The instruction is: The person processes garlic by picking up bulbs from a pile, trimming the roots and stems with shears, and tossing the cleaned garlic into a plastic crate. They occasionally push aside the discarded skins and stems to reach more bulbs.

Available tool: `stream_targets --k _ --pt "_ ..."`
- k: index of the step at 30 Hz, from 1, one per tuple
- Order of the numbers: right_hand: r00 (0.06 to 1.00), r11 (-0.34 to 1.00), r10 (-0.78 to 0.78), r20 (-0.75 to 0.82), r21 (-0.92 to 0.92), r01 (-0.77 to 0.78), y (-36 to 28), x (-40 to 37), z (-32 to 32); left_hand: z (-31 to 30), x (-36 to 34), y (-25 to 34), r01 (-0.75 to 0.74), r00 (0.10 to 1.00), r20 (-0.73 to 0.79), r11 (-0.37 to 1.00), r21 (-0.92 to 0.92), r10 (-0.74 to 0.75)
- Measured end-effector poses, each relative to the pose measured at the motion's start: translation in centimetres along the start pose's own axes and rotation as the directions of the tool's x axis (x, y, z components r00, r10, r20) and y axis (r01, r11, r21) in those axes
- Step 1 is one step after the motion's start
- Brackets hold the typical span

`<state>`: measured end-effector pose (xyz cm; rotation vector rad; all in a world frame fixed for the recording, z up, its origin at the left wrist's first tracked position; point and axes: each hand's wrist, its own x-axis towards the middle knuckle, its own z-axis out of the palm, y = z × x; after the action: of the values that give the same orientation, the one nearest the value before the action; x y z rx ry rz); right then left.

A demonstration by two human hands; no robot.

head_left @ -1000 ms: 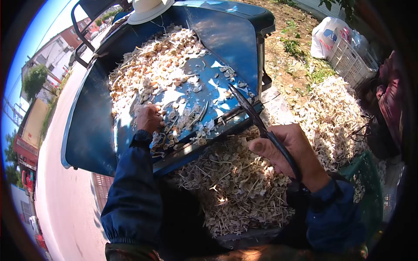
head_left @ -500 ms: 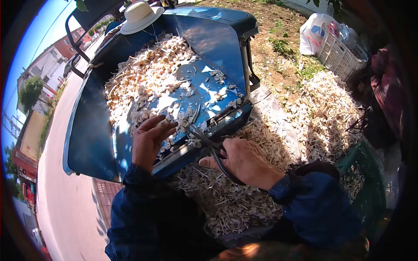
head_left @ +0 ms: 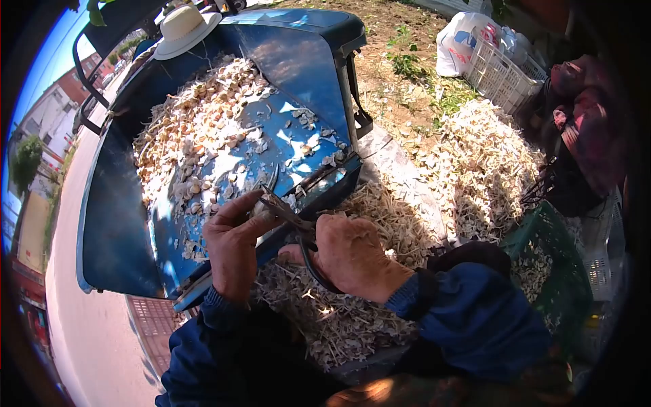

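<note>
My right hand (head_left: pixel 359 254) is wrapped round the dark handles of a pair of shears (head_left: pixel 290 211), whose blades point up and left. The blades reach the fingertips of my left hand (head_left: pixel 234 241). Those fingers are pinched round a small pale garlic bulb (head_left: pixel 263 220), mostly hidden by fingers and blades. Both hands are over the near edge of a blue cart bed (head_left: pixel 112 224). Inside the bed lies a heap of garlic bulbs (head_left: pixel 203 115) mixed with loose skins and stalk bits.
Dry garlic trimmings (head_left: pixel 339 315) cover the ground below my hands, with another pile (head_left: pixel 485 159) to the right. A green crate (head_left: pixel 566 271) stands at the right, a white crate (head_left: pixel 505 78) with bags behind. A straw hat (head_left: pixel 183 30) rests on the cart's far edge.
The shears have come up to my left hand, and their blades now meet its fingertips. My left fingers have closed in more. The whole view has shifted, with the cart further left.
</note>
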<state>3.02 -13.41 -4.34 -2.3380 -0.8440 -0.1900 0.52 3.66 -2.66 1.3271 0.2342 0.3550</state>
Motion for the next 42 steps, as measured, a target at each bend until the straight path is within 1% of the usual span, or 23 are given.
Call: stream_targets --k 4,6,8,12,14,15,17,18,19,20,21,23,24,25,27,30,32,33,36,39,40,41,42 --pt "0.997 0.996 0.004 0.077 0.087 -0.011 -0.1 -0.1 -1.1 -0.3 0.0 0.1 -0.012 1.0 0.028 0.997 0.08 0.009" --pt "0.996 0.991 -0.005 0.094 0.133 -0.007 0.1 -0.4 -1.0 -0.2 -0.2 0.5 0.049 0.998 0.03 0.999 0.013 -0.049" --pt "0.994 0.931 0.005 0.109 0.361 -0.044 0.5 -0.7 -0.1 -0.1 -0.7 1.0 0.077 0.997 0.03 0.997 -0.03 -0.076" --pt "0.989 0.875 -0.004 0.149 0.479 -0.068 0.7 -1.4 0.6 -0.3 -1.3 1.7 0.183 0.983 0.042 0.978 -0.1 -0.18" --pt "0.952 0.823 0.048 0.301 0.528 -0.209 0.8 -1.7 0.8 -0.9 -1.4 1.4 0.192 0.98 0.063 0.978 -0.08 -0.188" --pt "0.951 0.825 0.044 0.307 0.525 -0.207 0.3 -1.7 0.4 -1.3 -1.5 1.3 0.196 0.978 0.084 0.979 -0.053 -0.191" --pt "0.895 0.506 0.097 0.436 0.752 -0.421 -1.2 -1.9 -1.3 -1.5 -1.8 0.7 0.207 0.975 0.106 0.973 -0.103 -0.197" --pt "0.892 0.514 0.093 0.443 0.746 -0.424 -1.4 -1.8 -1.7 -1.5 -2.0 0.4 0.219 0.971 0.135 0.964 -0.15 -0.2" --pt "0.831 0.431 0.102 0.547 0.729 -0.532 -1.4 -1.7 -2.1 -1.3 -2.3 0.1 0.217 0.972 0.127 0.963 -0.162 -0.198" --pt "0.76 0.345 0.104 0.642 0.693 -0.633 -1.2 -1.5 -2.4 -1.0 -2.7 -0.1 0.241 0.961 0.158 0.966 -0.091 -0.225" --pt "0.758 0.354 0.104 0.644 0.688 -0.634 -0.8 -1.3 -2.4 -0.7 -2.8 -0.1 0.259 0.949 0.19 0.966 -0.016 -0.252" --pt "0.771 0.275 0.247 0.588 0.72 -0.637 0.2 -0.9 -2.0 -1.0 -2.4 0.1 0.26 0.956 0.153 0.965 -0.033 -0.252" --pt "0.79 0.371 0.264 0.554 0.698 -0.613 0.5 -0.6 -2.4 -1.7 -2.0 0.1 0.23 0.959 0.179 0.972 -0.044 -0.219" --pt "0.79 0.37 0.261 0.555 0.699 -0.613 0.5 -0.6 -2.6 -2.1 -1.8 0.2 0.2 0.961 0.206 0.978 -0.057 -0.185" --pt "0.775 0.376 0.288 0.563 0.677 -0.632 0.7 -0.5 -3.1 -2.4 -1.8 0.2 0.219 0.96 0.189 0.974 -0.057 -0.205" --pt "0.78 0.375 0.272 0.564 0.684 -0.625 0.8 -0.6 -3.7 -3.0 -1.9 -0.3 0.306 0.935 0.201 0.951 -0.045 -0.291" --pt "0.775 0.363 0.274 0.569 0.685 -0.632 1.1 -0.7 -3.7 -3.5 -1.8 -0.3 0.375 0.916 0.194 0.921 -0.106 -0.35" --pt "0.778 0.354 0.262 0.571 0.693 -0.628 1.2 -0.7 -3.8 -4.0 -1.5 -0.5 0.371 0.918 0.184 0.924 -0.094 -0.35" --pt "0.751 0.366 0.264 0.605 0.658 -0.658 1.2 -0.7 -4.0 -5.9 -0.6 -1.7 0.332 0.934 0.21 0.917 -0.219 -0.288" --pt "0.762 0.367 0.248 0.599 0.669 -0.646 1.1 -0.7 -3.3 -5.9 -1.0 -1.3 0.4 0.902 0.274 0.884 -0.241 -0.333" --pt "0.802 0.393 0.226 0.553 0.702 -0.595 1.3 -0.7 -2.5 -5.0 -1.5 -0.8 0.437 0.882 0.272 0.883 -0.172 -0.384" --pt "0.795 0.386 0.245 0.554 0.697 -0.604 1.4 -0.6 -1.9 -4.1 -1.9 -0.3 0.453 0.873 0.285 0.875 -0.171 -0.396" --pt "0.83 0.446 0.213 0.516 0.704 -0.553 1.4 -0.4 -1.5 -3.1 -2.2 0.1 0.485 0.84 0.326 0.87 -0.093 -0.433"
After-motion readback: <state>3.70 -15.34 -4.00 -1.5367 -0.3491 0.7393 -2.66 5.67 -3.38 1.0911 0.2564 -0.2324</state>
